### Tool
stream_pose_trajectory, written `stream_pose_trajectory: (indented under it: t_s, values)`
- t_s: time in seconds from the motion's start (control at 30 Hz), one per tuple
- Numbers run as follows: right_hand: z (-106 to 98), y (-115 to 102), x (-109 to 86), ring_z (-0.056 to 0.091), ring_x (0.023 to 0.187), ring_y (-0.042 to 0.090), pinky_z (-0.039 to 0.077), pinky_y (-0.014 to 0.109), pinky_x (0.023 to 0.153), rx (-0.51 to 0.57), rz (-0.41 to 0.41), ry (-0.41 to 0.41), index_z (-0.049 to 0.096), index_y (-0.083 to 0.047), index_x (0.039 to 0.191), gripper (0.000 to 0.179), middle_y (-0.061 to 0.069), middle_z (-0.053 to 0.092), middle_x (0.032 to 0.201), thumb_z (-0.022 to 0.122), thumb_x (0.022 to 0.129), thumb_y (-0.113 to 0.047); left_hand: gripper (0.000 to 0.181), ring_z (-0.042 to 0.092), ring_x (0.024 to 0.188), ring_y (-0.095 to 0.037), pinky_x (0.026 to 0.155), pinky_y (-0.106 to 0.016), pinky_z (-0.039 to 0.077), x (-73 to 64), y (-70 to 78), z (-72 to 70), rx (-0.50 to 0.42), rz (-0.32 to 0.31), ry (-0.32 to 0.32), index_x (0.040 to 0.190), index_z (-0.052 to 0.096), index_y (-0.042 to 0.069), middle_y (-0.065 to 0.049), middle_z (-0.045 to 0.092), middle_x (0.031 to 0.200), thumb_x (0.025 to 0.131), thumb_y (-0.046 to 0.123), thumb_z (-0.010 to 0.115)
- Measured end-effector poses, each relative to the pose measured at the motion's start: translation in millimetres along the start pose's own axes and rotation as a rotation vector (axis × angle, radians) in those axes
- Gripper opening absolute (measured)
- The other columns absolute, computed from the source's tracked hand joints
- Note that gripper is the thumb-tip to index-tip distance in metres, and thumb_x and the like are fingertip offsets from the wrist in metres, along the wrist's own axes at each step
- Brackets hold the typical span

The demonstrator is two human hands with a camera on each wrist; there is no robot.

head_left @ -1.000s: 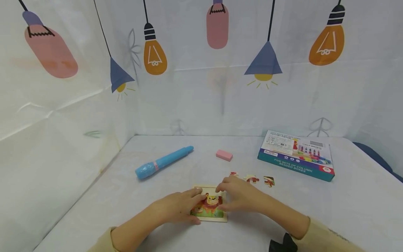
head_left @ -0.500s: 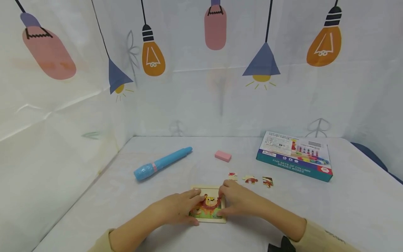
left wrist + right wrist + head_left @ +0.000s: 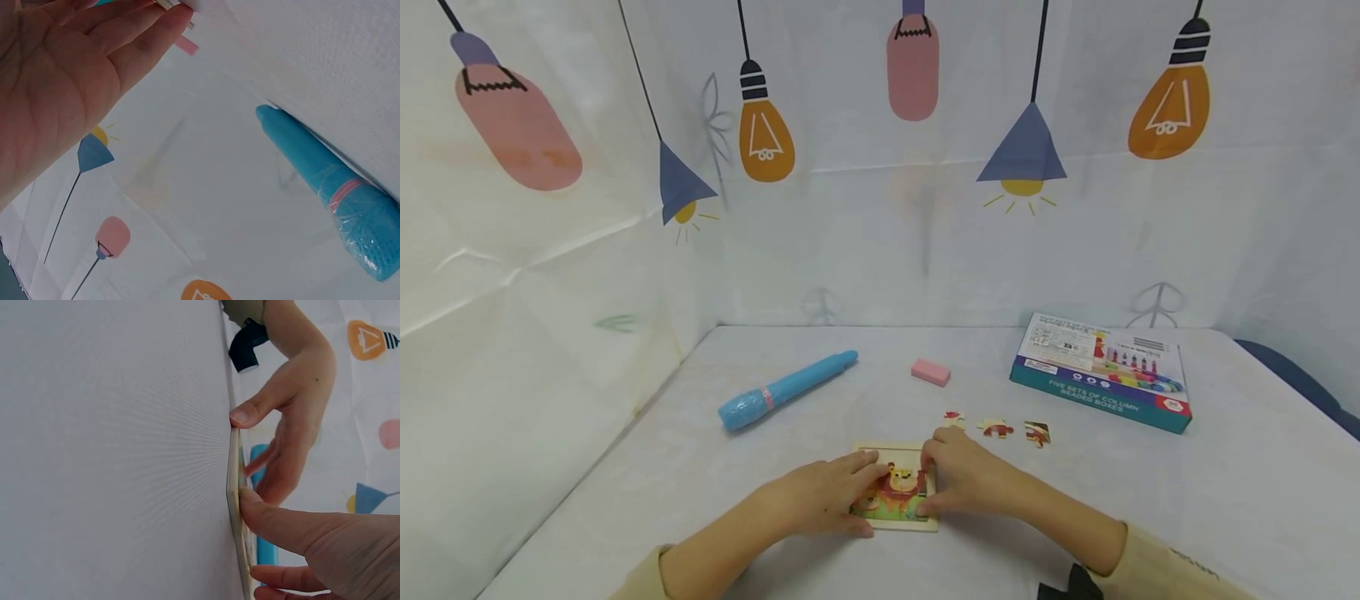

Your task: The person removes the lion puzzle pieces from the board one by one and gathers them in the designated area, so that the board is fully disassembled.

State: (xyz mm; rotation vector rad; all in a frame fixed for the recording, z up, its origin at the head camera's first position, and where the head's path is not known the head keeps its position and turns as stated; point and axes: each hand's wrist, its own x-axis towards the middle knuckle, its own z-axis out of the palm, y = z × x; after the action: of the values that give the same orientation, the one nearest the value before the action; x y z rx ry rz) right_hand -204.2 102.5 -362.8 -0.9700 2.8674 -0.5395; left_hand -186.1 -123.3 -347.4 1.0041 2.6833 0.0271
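A small wooden jigsaw board (image 3: pixel 904 526) with a lion picture lies flat on the white table; its upper part shows bare pale wood. Over the left side rests my left hand (image 3: pixel 827 497), fingers spread across the picture and thumb at the near edge. My right hand (image 3: pixel 973 475) touches the right side, fingertips towards the upper right and thumb lower down. In the right wrist view the right thumb (image 3: pixel 269 515) presses the board's edge. The left wrist view has the left fingers (image 3: pixel 140 56) almost straight. Several loose puzzle pieces (image 3: pixel 997 428) lie just beyond the right hand.
A blue plastic-wrapped torch-like stick (image 3: pixel 788 389) lies at the back left. Near the back middle is a pink eraser (image 3: pixel 931 372). A flat box (image 3: pixel 1101 371) labelled as beaded boxes lies at the back right. White printed sheeting (image 3: pixel 865 250) encloses the table.
My right hand has come down and slightly towards me onto the board's right side, uncovering more of the leftmost loose piece. My left hand has stayed on the board.
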Motion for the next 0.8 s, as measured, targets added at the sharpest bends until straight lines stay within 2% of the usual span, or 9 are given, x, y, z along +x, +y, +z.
stream_pose_trajectory:
  t_s: [0.2,0.4,0.6,0.8]
  values:
    - [0.4,0.3,1.1,0.040,0.078,0.012,0.040,0.027,0.067,0.018,0.013,0.003,0.057,-0.014,0.086,0.044,-0.006,0.044,0.080,0.078,0.065,-0.047,0.070,0.036,0.129,-0.022,0.092,-0.043,0.041,-0.5,-0.9,0.1,0.020,0.029,0.010,0.142,0.033,0.028,-0.007,0.033,0.145,0.082,0.055,0.055]
    - [1.0,-1.8,1.3,0.042,0.072,0.012,0.039,0.026,0.063,0.057,0.048,0.023,0.055,-0.013,0.086,0.046,-0.007,0.046,0.075,0.081,0.063,-0.044,0.068,0.035,0.130,-0.022,0.093,-0.043,0.041,-1.0,-0.3,-0.5,0.022,0.033,0.021,0.141,0.037,0.027,-0.008,0.034,0.144,0.081,0.053,0.056]
    - [1.3,-2.7,0.8,0.042,0.066,0.011,0.036,0.025,0.057,0.081,0.028,0.061,0.051,-0.015,0.081,0.044,-0.007,0.045,0.068,0.083,0.063,-0.039,0.068,0.034,0.130,-0.021,0.094,-0.042,0.041,-1.1,0.4,-1.3,0.020,0.022,0.010,0.141,0.037,0.027,-0.007,0.034,0.144,0.081,0.053,0.057]
    - [1.3,-0.5,0.4,0.043,0.064,0.009,0.036,0.022,0.053,0.108,-0.005,0.088,0.050,-0.016,0.080,0.037,-0.008,0.049,0.066,0.081,0.067,-0.032,0.068,0.033,0.130,-0.021,0.093,-0.043,0.041,-0.5,0.5,-1.3,0.023,0.015,0.003,0.141,0.037,0.028,-0.006,0.033,0.145,0.081,0.054,0.057]
